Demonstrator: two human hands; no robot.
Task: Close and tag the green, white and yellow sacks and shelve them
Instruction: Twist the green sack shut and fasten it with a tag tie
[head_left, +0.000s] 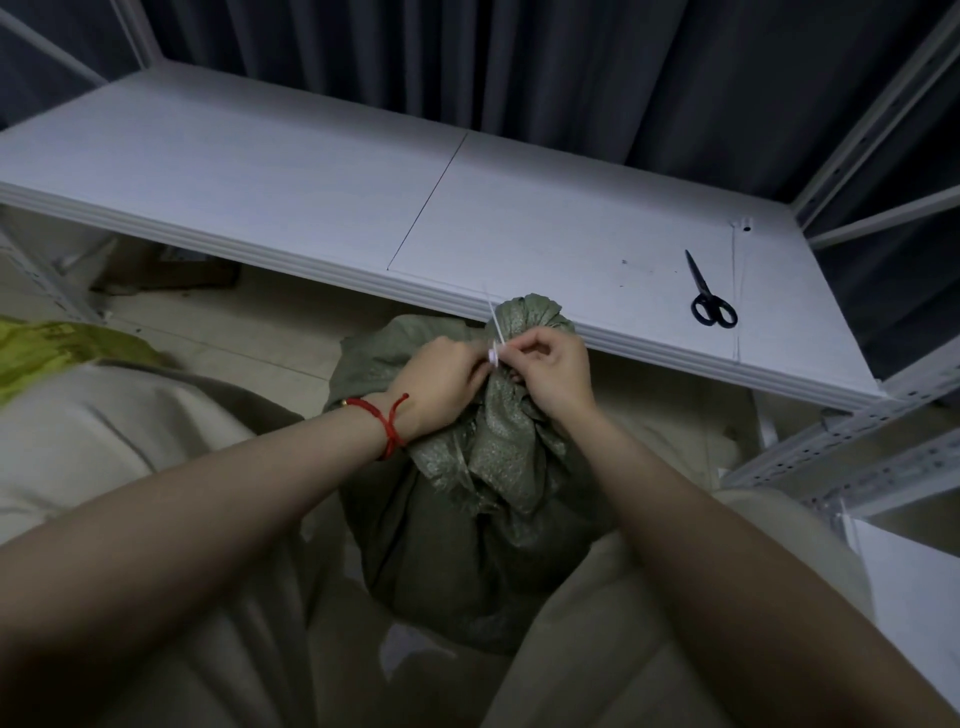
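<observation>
A full green woven sack stands on the floor between my knees, its neck gathered into a bunch just below the shelf's front edge. A white cable tie circles that neck, its loose tail pointing up. My left hand, with a red string on the wrist, pinches the tie at its head. My right hand pinches the tie from the other side, fingers curled against the sack's neck. A yellow sack lies at the far left, mostly out of frame.
A white shelf board runs across in front of me, with black scissors on its right part. White slotted uprights stand at the right. Dark curtains hang behind. My pale trouser legs fill the bottom corners.
</observation>
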